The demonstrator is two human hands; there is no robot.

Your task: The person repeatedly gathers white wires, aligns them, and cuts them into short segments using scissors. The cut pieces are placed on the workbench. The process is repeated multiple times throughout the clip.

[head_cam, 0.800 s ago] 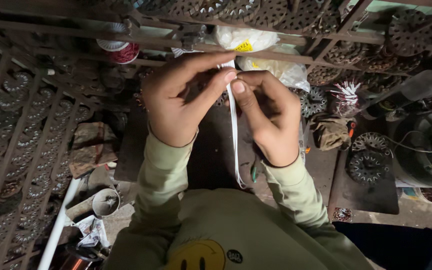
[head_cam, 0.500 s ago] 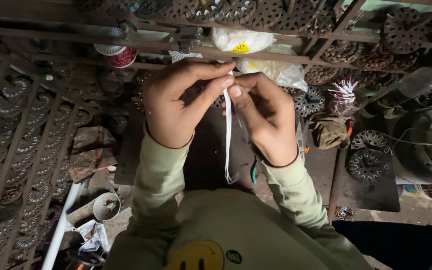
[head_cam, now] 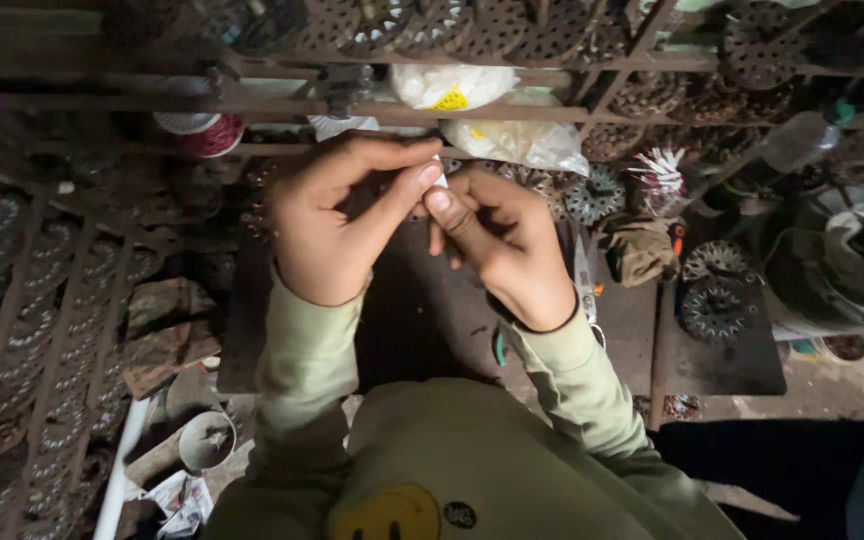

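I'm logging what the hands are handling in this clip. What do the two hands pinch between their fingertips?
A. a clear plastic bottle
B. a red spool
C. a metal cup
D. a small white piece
D: the left hand and right hand meet fingertip to fingertip on a small white piece.

The person wears a pale green long-sleeved sweatshirt (head_cam: 472, 450), its ribbed cuffs reaching both wrists. A yellow smiley face is printed on the chest, with a small round dark badge at its 3 o'clock side.
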